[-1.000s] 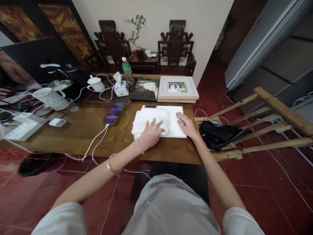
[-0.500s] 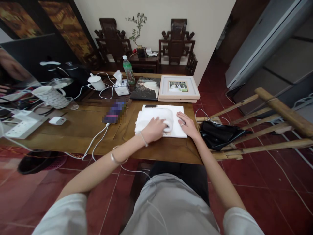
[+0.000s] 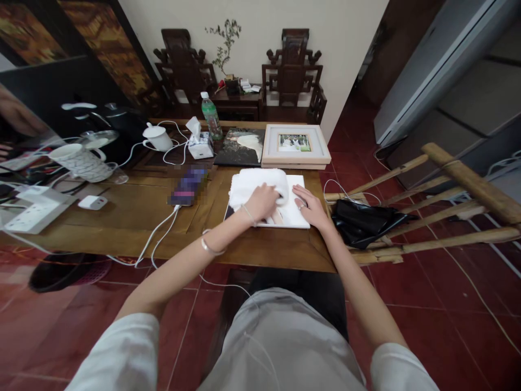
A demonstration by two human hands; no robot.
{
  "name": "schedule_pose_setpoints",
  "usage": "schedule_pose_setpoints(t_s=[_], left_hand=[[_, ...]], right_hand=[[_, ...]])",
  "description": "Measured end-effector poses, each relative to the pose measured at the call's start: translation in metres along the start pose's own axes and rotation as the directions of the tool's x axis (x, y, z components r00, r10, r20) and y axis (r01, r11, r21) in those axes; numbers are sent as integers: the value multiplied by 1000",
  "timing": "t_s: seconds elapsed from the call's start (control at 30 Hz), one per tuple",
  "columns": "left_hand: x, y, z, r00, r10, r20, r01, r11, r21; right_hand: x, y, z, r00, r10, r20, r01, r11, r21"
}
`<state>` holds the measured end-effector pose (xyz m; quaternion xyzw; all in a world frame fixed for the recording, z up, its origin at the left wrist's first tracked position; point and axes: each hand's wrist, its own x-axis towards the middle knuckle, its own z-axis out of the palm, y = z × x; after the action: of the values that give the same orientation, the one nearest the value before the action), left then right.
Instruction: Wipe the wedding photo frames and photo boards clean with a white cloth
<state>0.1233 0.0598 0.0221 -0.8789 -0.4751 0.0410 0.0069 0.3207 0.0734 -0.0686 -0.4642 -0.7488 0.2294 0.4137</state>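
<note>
A white towel (image 3: 254, 183) lies bunched over a flat white picture panel (image 3: 299, 217) near the table's front edge. My left hand (image 3: 262, 202) presses on the towel, its fingers curled into the cloth. Dark and beige printed patches of the panel show past the towel's lower edge; the rest of its left part is covered. My right hand (image 3: 311, 208), wearing a ring, rests on the panel's right side with its fingers stretched out and lying flat.
Behind the panel lie a white-framed photo (image 3: 325, 146) and a dark photo panel (image 3: 232, 152). To the left are a phone (image 3: 188, 186) on a cable, a tissue box (image 3: 201, 145), a green bottle (image 3: 210, 117), mugs and a power strip (image 3: 36, 209). A bamboo chair (image 3: 468, 179) stands right.
My left hand has pushed the towel up and slightly right, away from me, uncovering the panel's lower left part. My right hand stays on the panel's right side.
</note>
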Motion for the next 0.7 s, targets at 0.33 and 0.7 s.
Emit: schedule_pose_setpoints(t_s=[0.33,0.7], left_hand=[[-94,51,16,985,172,-24,-172,985,19],[29,-5,3,996,-16,-84,13,999,-36]], right_hand=[[-1,1,1,1000,-14,-1,14,1000,-25],[0,2,0,1000,-14,10,14,999,-33]])
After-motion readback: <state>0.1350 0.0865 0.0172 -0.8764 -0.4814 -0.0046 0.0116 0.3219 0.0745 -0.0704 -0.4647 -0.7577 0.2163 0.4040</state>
